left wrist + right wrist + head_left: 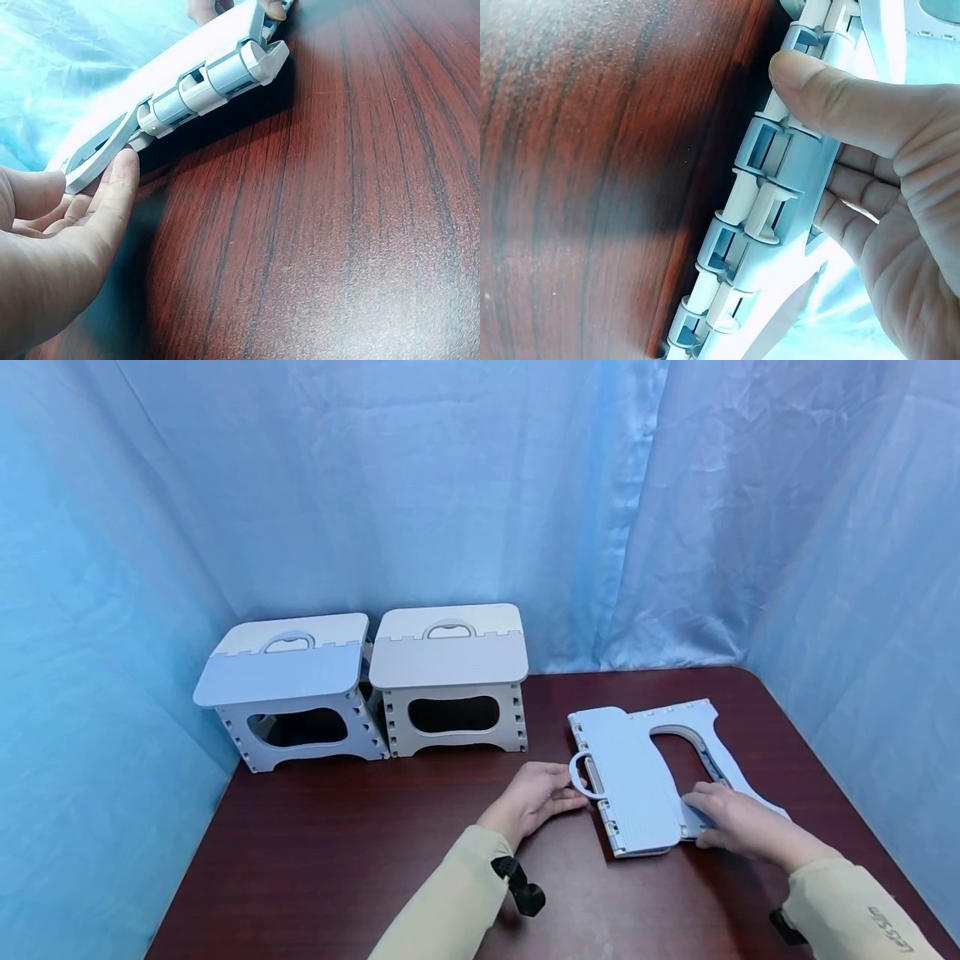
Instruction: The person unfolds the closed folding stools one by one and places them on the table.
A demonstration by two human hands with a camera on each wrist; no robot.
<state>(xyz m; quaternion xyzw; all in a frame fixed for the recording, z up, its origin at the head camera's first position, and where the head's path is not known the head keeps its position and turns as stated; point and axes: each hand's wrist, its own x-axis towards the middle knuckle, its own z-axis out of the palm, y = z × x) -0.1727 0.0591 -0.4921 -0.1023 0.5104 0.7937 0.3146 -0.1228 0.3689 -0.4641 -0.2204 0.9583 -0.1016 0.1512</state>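
A white folding stool [637,785] is seen on the right side of the bench [322,860], with its legs not stood up. A leg panel [693,717] with a big hole is seen sticking out past the seat. The stool's handle [574,777] is held by the left hand [536,797], with the thumb on one side and the fingers bent under it. The edge by the leg panel is gripped by the right hand [738,822], and the thumb is pressed on a row of hinges [757,150]. Two more stools are stood up side by side at the back left: the left stool [285,677] is turned a bit, and the right stool [450,662] is set straighter. Both arms are covered by pale sleeves [453,893]. Behind the bench, shiny blue curtains [420,485] are hung.
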